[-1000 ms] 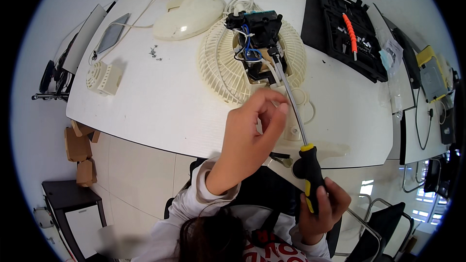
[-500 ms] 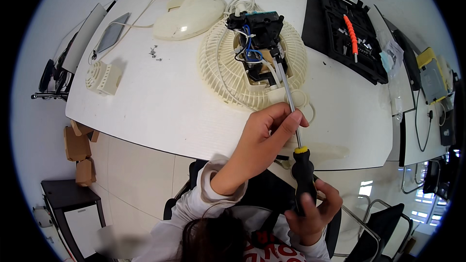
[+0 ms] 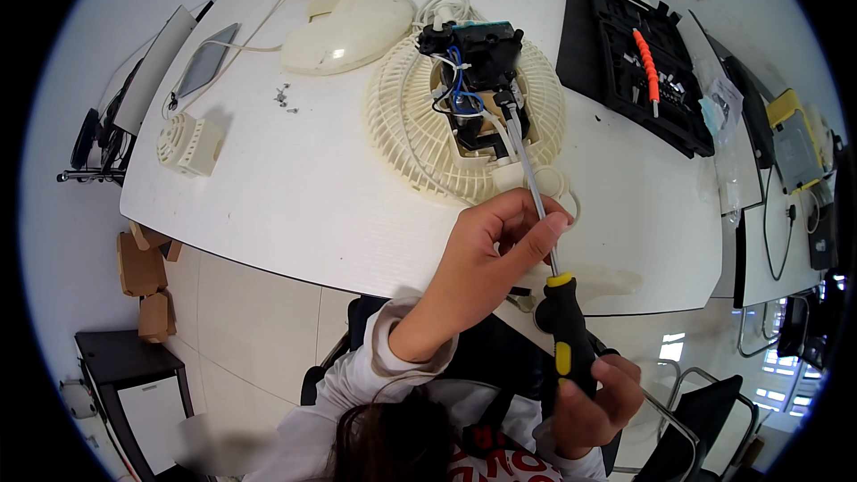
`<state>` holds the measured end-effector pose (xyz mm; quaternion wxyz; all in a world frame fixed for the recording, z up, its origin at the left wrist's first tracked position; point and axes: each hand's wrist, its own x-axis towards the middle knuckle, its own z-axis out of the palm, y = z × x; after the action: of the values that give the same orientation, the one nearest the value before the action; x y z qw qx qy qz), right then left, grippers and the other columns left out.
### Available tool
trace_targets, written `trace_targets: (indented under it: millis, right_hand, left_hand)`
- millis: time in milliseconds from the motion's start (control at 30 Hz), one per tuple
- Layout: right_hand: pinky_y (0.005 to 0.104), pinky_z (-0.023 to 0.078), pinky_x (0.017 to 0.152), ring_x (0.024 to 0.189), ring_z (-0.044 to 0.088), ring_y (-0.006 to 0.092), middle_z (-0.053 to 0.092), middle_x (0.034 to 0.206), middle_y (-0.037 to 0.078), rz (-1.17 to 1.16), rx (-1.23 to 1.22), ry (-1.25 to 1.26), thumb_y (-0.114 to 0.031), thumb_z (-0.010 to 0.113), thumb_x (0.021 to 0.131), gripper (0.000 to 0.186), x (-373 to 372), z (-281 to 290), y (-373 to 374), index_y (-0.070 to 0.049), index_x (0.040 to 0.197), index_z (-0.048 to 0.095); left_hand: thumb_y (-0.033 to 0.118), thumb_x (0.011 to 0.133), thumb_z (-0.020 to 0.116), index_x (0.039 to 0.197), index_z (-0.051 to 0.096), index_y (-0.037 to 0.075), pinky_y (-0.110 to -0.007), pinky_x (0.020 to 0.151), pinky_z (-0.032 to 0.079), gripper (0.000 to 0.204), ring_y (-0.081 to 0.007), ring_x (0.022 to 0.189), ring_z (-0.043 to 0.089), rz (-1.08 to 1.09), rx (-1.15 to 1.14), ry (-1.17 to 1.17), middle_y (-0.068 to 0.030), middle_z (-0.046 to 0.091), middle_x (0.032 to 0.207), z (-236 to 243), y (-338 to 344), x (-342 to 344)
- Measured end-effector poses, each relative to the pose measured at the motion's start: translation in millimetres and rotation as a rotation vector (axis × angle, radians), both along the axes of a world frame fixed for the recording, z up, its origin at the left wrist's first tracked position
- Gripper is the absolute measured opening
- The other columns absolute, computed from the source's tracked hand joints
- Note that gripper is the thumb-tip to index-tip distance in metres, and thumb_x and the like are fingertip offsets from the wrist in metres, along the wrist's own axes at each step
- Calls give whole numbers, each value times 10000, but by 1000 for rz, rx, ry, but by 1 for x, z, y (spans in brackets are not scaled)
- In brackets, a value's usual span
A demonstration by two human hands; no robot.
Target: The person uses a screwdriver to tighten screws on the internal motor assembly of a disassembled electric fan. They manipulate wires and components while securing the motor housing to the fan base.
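My left hand (image 3: 486, 272) pinches the steel shaft (image 3: 538, 198) of a long screwdriver just above its black-and-yellow handle (image 3: 564, 321). My right hand (image 3: 594, 402) grips the lower end of that handle. The shaft's upper end reaches into the black motor housing (image 3: 482, 62), which has blue and white wires (image 3: 460, 80) and rests on a cream fan grille (image 3: 402, 125). Just past my left fingertips lies a cream plastic part (image 3: 559, 180); exactly what it is, I cannot make out.
An open black toolbox (image 3: 674, 125) with an orange flexible shaft (image 3: 645, 67) lies at right. At left are a cream oval cover (image 3: 348, 36), a small cream housing (image 3: 187, 147), several loose screws (image 3: 284, 98) and a grey tablet (image 3: 205, 58). The desk's front edge (image 3: 250, 259) faces me.
My left hand has moved down and right onto the screwdriver shaft. My right hand and the handle swung left half a second ago, then shifted back right, with the handle turning.
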<state>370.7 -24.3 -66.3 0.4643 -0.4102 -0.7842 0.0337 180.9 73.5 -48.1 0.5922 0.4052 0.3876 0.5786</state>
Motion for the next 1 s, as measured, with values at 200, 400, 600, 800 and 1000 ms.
trace_targets:
  millis: [200,400,600,800,1000]
  right_hand:
    - [295,484,711,913,568,225,516,1155,33,0,-77,-55,-89,837,614,370,-7,6,2,-275,928,770]
    - [308,473,710,907,570,217,506,1173,27,60,-104,-85,-98,844,615,388,-3,2,0,-293,943,772]
    - [307,466,702,893,580,210,509,1175,21,58,-107,-69,-107,832,619,386,-5,0,-1,-294,952,773]
    - [306,467,707,891,586,207,512,1184,20,61,-128,-43,-110,823,618,393,-3,-3,-3,-292,963,774]
    - [301,464,707,889,594,204,519,1198,18,70,-116,-42,-106,814,610,403,-3,-4,-1,-293,965,776]
  left_hand:
    - [207,1008,564,1020,623,0,-171,538,307,216,-14,594,454,-105,-24,11,-13,653,750,2,4,-11]
    - [200,1010,562,1011,620,-7,-168,545,337,215,-16,615,496,-80,-19,-16,-10,647,743,-1,1,-9]
    - [192,1011,560,1018,617,-18,-166,561,376,218,-26,638,535,-74,-14,-10,-20,645,748,0,1,-8]
    - [190,1012,557,1026,622,-12,-159,548,357,213,-19,620,515,-55,-21,-11,-15,646,743,-3,-2,-6]
    - [187,1012,557,1039,626,-7,-161,538,341,208,-15,612,505,-69,-20,13,-13,646,737,-1,0,-9]
